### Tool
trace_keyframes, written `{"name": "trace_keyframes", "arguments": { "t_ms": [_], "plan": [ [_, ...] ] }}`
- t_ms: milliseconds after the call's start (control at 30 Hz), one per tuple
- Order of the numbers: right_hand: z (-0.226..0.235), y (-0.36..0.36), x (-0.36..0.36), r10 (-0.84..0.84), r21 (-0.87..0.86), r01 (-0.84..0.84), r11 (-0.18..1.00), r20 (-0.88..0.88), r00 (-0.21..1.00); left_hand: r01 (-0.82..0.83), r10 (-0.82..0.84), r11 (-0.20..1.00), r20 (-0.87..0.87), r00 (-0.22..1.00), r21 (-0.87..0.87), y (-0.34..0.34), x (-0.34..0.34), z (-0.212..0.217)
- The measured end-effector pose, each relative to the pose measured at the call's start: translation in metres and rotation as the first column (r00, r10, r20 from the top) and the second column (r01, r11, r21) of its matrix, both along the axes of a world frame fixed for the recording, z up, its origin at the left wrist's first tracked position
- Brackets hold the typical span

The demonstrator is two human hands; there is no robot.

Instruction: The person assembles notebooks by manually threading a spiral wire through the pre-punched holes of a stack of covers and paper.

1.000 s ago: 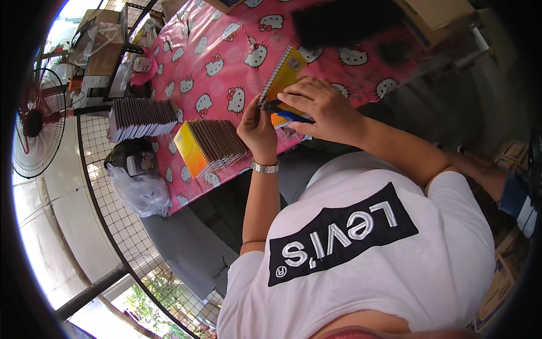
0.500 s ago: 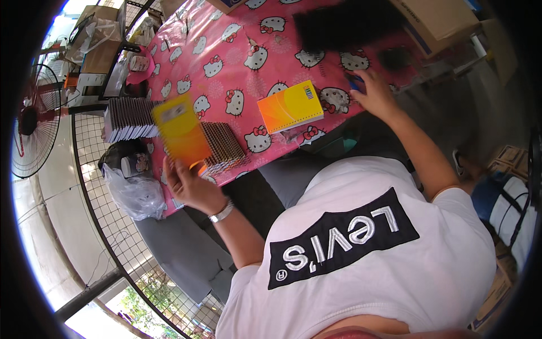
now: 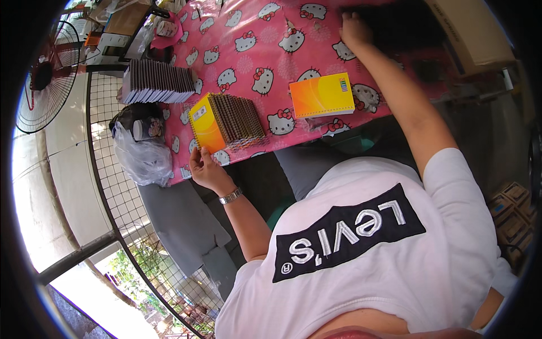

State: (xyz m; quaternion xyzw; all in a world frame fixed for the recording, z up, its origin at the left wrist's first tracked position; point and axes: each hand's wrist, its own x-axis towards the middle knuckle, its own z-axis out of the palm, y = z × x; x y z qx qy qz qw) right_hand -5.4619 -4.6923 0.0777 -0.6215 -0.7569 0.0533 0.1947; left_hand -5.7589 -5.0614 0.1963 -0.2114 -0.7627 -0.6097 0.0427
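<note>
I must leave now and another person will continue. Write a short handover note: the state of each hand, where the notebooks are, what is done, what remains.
Left hand: at the near table edge, fingers on the front orange notebook of the leaning spiral stack; whether it grips cannot be told.
Right hand: stretched to the far side, resting on a dark pile; grip unclear.
One orange-yellow notebook lies flat alone on the pink tablecloth.
A second row of dark notebooks stands at the left edge.
Done: one orange notebook leans on the stack.
Left: the single flat notebook is not stacked.
</note>
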Motion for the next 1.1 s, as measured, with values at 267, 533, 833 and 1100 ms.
{"name": "trace_keyframes", "arguments": {
  "t_ms": [267, 533, 833, 1100],
  "plan": [
    [0.017, 0.006, 0.020, 0.050, -0.027, -0.052, 0.998, -0.051, 0.997, -0.079, 0.080, 0.983, 0.001, 0.997, -0.165, 0.007, 0.010, 0.014],
    [0.039, -0.008, 0.040, 0.233, 0.314, -0.091, 0.945, -0.451, 0.862, 0.561, -0.852, 0.464, -0.518, 0.070, -0.686, 0.091, 0.149, 0.013],
    [0.075, -0.144, 0.118, 0.058, -0.213, -0.367, 0.905, -0.795, 0.603, 0.551, -0.976, 0.007, -0.125, -0.176, -0.834, 0.137, 0.142, 0.017],
    [0.072, -0.205, 0.106, -0.186, -0.391, -0.545, 0.742, -0.900, 0.393, 0.492, -0.948, 0.053, -0.198, -0.248, -0.869, 0.135, 0.147, 0.014]
  ]
}}
